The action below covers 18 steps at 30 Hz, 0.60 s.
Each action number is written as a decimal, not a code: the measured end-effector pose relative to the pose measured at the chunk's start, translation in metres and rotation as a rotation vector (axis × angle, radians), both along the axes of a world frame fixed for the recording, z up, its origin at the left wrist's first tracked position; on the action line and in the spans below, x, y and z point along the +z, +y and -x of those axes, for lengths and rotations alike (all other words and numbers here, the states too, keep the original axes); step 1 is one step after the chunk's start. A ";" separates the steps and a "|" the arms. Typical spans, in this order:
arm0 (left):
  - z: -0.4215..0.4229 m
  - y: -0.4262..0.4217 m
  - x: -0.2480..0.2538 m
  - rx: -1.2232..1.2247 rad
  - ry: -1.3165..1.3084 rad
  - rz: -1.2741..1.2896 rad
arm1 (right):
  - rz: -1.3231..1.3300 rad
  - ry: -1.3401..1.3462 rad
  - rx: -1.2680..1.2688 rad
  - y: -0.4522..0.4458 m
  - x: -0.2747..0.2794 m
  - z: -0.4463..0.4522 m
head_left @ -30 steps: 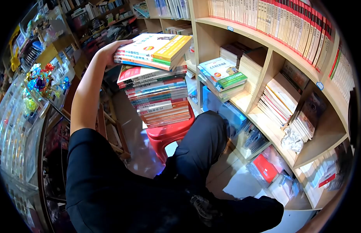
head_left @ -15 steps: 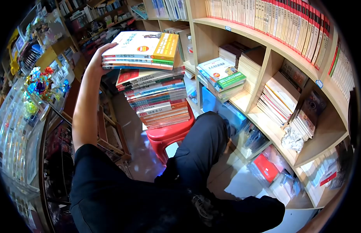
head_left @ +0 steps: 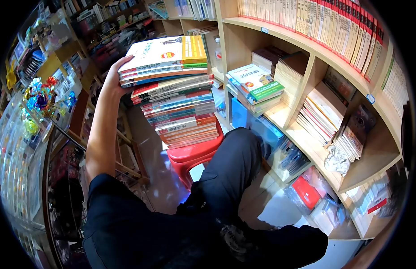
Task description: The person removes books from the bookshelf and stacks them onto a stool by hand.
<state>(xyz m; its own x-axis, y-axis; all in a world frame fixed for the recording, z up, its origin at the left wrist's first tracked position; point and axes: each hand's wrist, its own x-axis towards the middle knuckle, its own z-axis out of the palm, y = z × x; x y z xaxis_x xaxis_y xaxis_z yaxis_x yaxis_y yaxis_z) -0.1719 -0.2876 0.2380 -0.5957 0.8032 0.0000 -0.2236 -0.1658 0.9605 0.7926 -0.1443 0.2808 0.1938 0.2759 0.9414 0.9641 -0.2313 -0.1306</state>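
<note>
The left hand (head_left: pixel 114 77) grips the left edge of the upper books (head_left: pixel 165 58), atop a taller pile (head_left: pixel 183 110) on a red stool (head_left: pixel 192 153). The right hand's state cannot be told. Farther right, another book (head_left: pixel 255 81) lies on a wooden shelf (head_left: pixel 237 45).

A tall stack of multicoloured paperback books (head_left: pixel 183 110) is borne by a red plastic stool (head_left: pixel 190 155), which is supported by the pale tiled floor (head_left: pixel 255 197). On a light wooden shelf (head_left: pixel 282 114), a short pile of white-and-green-covered books (head_left: pixel 256 86) is carried.
</note>
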 end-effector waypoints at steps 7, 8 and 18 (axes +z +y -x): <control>0.003 -0.005 -0.002 0.023 0.169 0.081 | 0.000 0.029 0.005 0.004 0.001 -0.005; 0.006 -0.004 -0.004 0.023 0.170 0.081 | 0.000 -0.014 -0.007 0.005 0.000 -0.010; 0.017 -0.004 -0.018 0.209 0.411 0.296 | -0.004 -0.035 -0.144 0.014 -0.004 -0.030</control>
<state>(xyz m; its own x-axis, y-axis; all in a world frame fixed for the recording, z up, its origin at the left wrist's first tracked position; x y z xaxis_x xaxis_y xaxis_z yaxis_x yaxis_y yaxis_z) -0.1893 -0.2914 0.2205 -0.7413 0.6687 0.0585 0.1889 0.1242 0.9741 0.8226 -0.1302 0.2768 0.1977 0.2436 0.9495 0.9250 -0.3671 -0.0984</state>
